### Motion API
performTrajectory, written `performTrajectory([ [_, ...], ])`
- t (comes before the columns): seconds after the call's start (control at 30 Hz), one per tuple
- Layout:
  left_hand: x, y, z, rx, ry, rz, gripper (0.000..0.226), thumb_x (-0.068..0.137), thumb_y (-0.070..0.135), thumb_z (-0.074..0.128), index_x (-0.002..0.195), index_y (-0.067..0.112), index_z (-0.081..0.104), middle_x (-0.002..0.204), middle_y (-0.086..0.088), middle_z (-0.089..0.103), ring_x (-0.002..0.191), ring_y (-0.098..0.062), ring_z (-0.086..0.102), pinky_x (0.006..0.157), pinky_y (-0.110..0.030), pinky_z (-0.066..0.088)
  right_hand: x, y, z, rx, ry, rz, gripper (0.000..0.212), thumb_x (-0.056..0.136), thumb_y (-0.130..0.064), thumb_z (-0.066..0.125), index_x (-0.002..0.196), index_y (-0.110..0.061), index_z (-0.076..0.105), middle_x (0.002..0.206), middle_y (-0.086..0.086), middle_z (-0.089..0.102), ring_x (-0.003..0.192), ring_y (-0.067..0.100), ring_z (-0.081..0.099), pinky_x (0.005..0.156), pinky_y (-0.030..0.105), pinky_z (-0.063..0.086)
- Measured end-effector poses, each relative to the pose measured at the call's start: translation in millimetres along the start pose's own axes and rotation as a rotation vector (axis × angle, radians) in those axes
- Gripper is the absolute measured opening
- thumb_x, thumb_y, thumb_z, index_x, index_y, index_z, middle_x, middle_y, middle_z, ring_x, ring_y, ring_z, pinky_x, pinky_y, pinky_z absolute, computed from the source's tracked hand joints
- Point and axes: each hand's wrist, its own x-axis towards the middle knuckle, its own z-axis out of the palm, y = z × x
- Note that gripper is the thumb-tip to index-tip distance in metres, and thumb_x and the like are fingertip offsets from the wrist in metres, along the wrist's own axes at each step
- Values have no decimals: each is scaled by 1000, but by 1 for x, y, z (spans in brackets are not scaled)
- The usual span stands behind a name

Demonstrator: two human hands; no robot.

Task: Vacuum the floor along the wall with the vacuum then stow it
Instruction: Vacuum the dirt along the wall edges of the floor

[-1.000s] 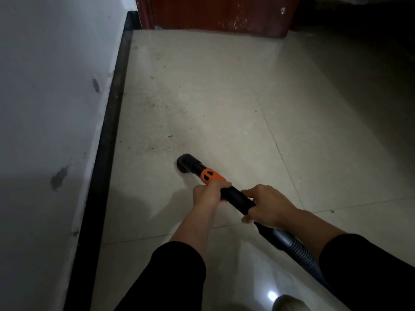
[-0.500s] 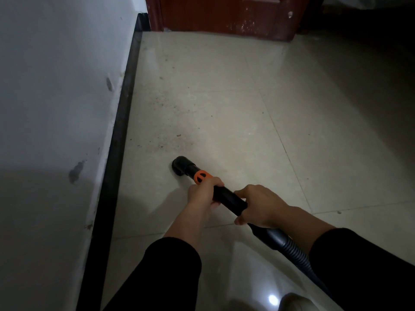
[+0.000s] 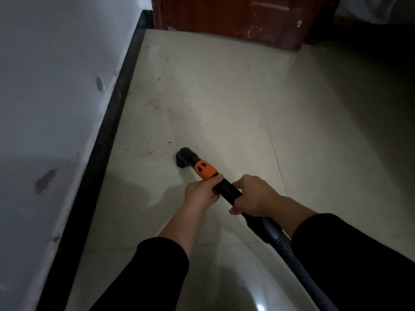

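Observation:
A black vacuum wand (image 3: 226, 189) with an orange collar (image 3: 205, 169) slants down to the tiled floor (image 3: 213, 104). Its black nozzle (image 3: 183, 157) sits on the tile, a short way right of the wall's black skirting (image 3: 105, 140). My left hand (image 3: 202, 193) grips the wand just behind the orange collar. My right hand (image 3: 256, 196) grips it further back, where the wand meets the grey ribbed hose (image 3: 289, 250). The hose runs off toward the lower right. Dust specks (image 3: 155, 144) lie on the tile just ahead and left of the nozzle.
A white wall (image 3: 56, 86) with scuff marks runs along the left. A dark red door (image 3: 235, 16) stands at the far end. The room's right side is in shadow. A light reflects off the tile near the bottom edge.
The view has turned left and the door looks nearer. The nozzle has moved forward along the floor toward the dust. Both hands keep the same grip.

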Motion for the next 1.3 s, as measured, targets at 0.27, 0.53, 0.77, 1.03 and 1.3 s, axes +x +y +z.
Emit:
performTrajectory([
  [0.27,17,14,49,23,82,48,13,85,11,72,82,3,62,91,-18,65,75,-20,65,66,-21,55,34,28,-34,90,-7,-14,42,69,-24,83,105,-9,67,73,-1,57,75,21,61,63,25,43],
  [0.53,23,23,87,26,148,47,9,88,7,68,88,1,61,90,-17,66,74,-22,66,62,-24,53,51,48,-43,197,-1,2,46,70,-22,80,112,-10,63,84,3,58,79,23,61,66,27,47],
  [0.77,43,33,84,24,144,74,7,88,8,68,86,4,63,95,-20,68,79,-26,67,70,-29,55,69,39,-45,230,22,16,38,66,-22,80,101,-12,69,79,2,61,81,25,64,64,26,45],
  [1.03,57,39,71,-23,132,74,11,83,9,73,90,2,68,96,-20,70,90,-31,69,75,-32,56,76,25,-49,275,-10,29,23,72,-15,75,94,-12,72,73,3,62,73,22,63,59,26,48],
  [1.3,56,36,56,-75,131,20,19,79,11,76,90,1,65,93,-21,70,81,-29,66,82,-39,56,72,19,-45,277,-45,0,30,68,-14,78,98,-14,75,75,5,66,70,18,63,68,27,52],
])
